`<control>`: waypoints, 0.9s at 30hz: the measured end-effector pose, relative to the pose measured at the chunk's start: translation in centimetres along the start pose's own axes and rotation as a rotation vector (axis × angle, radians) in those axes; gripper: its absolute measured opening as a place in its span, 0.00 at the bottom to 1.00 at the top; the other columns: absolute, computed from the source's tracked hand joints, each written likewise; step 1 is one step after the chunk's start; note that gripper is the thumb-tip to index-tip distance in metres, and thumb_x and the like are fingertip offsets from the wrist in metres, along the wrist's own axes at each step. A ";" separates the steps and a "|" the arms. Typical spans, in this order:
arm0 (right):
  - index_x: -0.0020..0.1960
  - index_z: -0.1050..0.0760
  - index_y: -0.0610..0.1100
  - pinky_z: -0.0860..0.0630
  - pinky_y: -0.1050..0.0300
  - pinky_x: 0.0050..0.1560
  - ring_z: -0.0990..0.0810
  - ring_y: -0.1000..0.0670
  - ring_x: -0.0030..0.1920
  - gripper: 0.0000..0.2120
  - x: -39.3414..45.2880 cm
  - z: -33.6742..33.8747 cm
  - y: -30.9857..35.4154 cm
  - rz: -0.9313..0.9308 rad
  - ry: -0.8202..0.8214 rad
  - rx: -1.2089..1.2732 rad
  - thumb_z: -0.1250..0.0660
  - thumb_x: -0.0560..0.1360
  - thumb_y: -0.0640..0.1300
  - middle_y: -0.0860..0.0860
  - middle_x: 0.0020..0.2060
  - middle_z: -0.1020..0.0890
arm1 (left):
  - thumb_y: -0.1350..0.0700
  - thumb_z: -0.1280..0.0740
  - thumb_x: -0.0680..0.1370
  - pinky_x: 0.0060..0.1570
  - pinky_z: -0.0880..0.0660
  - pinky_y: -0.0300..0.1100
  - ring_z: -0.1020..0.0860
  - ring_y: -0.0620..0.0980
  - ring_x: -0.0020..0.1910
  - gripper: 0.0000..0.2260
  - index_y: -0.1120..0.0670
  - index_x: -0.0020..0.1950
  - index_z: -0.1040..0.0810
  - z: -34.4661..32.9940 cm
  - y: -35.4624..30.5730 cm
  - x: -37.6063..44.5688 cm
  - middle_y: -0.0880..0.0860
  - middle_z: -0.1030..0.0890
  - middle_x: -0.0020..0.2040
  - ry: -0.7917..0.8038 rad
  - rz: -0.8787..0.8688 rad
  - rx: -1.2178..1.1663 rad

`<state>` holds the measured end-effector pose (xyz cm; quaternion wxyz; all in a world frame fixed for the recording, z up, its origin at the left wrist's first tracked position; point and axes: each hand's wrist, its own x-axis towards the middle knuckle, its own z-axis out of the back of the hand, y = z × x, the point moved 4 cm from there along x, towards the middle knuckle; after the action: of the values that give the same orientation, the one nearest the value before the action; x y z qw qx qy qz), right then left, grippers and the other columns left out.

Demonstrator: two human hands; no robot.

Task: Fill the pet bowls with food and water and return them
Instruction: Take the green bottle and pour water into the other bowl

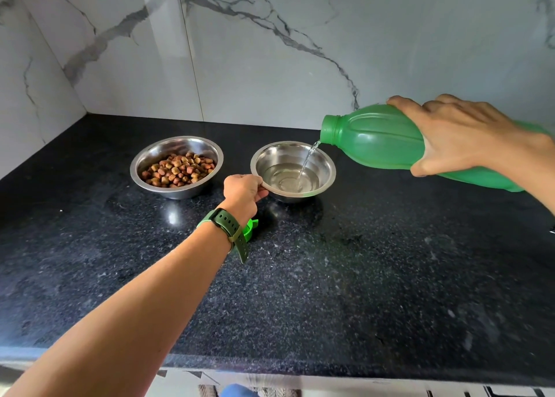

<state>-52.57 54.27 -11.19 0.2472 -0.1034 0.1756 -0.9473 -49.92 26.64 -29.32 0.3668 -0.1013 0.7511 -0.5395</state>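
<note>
My right hand (468, 138) tilts green plastic bottle (390, 141), water streaming into round steel bowl (326, 168) on black speckled tabletop (360, 261); left hand (243, 191) pinches its rim. Kibble-filled steel bowl (150, 164) beside it done (returning both remains).

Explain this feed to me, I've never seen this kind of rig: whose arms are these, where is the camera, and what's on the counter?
No machine here: a person's bare arms, filmed by one wide camera on their head looking down. On the black counter stand two steel bowls. The left bowl holds kibble. The left hand steadies the rim of the right bowl, partly filled with water. The right hand grips a tilted green bottle, pouring a thin stream into it. A green cap lies beside the left wrist, which wears a green watch.
</note>
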 end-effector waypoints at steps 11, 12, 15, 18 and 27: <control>0.75 0.57 0.53 0.33 0.53 0.41 0.28 0.41 0.58 0.53 -0.2 0.2 -0.1 0.003 -0.012 -0.023 0.27 0.61 0.56 0.43 0.53 0.23 | 0.69 0.37 0.76 0.18 0.28 0.32 0.27 0.49 0.29 0.10 0.60 0.36 0.30 0.1 -0.2 -0.7 0.56 0.27 0.34 0.015 -0.013 0.040; 0.75 0.56 0.53 0.33 0.53 0.41 0.28 0.41 0.58 0.52 -0.3 0.1 0.0 0.003 -0.011 -0.022 0.27 0.61 0.56 0.43 0.53 0.23 | 0.69 0.37 0.76 0.18 0.28 0.31 0.27 0.49 0.29 0.11 0.60 0.35 0.30 0.1 -0.2 -0.8 0.56 0.27 0.33 0.026 -0.011 0.051; 0.75 0.56 0.53 0.34 0.54 0.41 0.28 0.42 0.57 0.52 -0.3 0.0 0.0 0.000 -0.008 -0.017 0.27 0.61 0.56 0.43 0.52 0.23 | 0.68 0.37 0.77 0.18 0.28 0.32 0.28 0.49 0.29 0.12 0.61 0.34 0.29 0.2 -0.2 -1.1 0.56 0.28 0.32 0.074 0.002 0.080; 0.74 0.56 0.54 0.34 0.54 0.40 0.28 0.41 0.57 0.53 -0.4 -0.3 0.0 -0.012 -0.006 0.012 0.26 0.61 0.56 0.43 0.52 0.23 | 0.67 0.36 0.77 0.19 0.27 0.32 0.29 0.48 0.30 0.11 0.61 0.34 0.29 0.5 -0.5 -1.6 0.56 0.28 0.32 0.115 0.001 0.139; 0.74 0.54 0.54 0.28 0.54 0.44 0.26 0.42 0.45 0.55 -1.5 -3.0 1.8 -0.166 0.060 0.565 0.22 0.59 0.48 0.40 0.57 0.24 | 0.65 0.34 0.77 0.21 0.26 0.32 0.31 0.48 0.29 0.10 0.61 0.36 0.29 1.5 -1.7 -3.5 0.55 0.30 0.32 0.156 -0.027 0.272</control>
<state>-51.37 54.38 -14.85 0.1826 -0.0167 -0.0970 -0.9782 -46.88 26.76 -26.49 0.3105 -0.0187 0.6958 -0.6474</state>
